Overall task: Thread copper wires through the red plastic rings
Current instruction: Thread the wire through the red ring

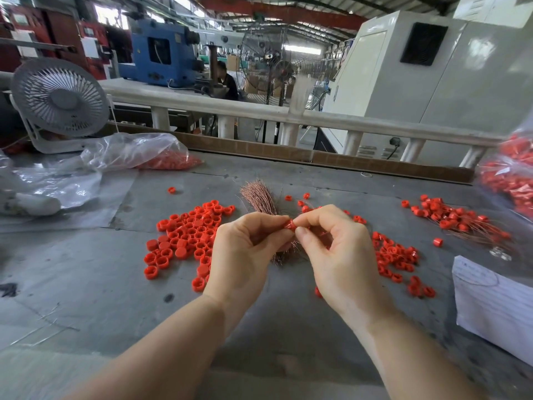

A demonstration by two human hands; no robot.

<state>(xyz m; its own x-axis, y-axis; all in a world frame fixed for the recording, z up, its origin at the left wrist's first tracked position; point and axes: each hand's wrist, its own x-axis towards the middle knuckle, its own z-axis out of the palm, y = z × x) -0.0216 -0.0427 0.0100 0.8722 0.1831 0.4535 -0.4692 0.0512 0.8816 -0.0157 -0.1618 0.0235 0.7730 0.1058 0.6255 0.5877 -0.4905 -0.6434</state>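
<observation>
Fingers of left hand [245, 252] and right hand [334, 249] pinched from both sides on one red ring [289, 225], fingertips nearly touching across it, held above the table [86, 284]. Cannot tell whether a wire sits in the right pinch. Directly behind and under the fingers: copper wire bundle [261, 197], fanned end pointing away. Left of the fingers: loose ring pile [184, 241]. Right and below: rings tangled with thin wires [398, 261]. Further right: threaded rings with wire tails [458, 219], then white paper stack [490, 301] and bag of rings [510, 180] at the edge. Far left: clear bag with rings [138, 153], desk fan [60, 96].
</observation>
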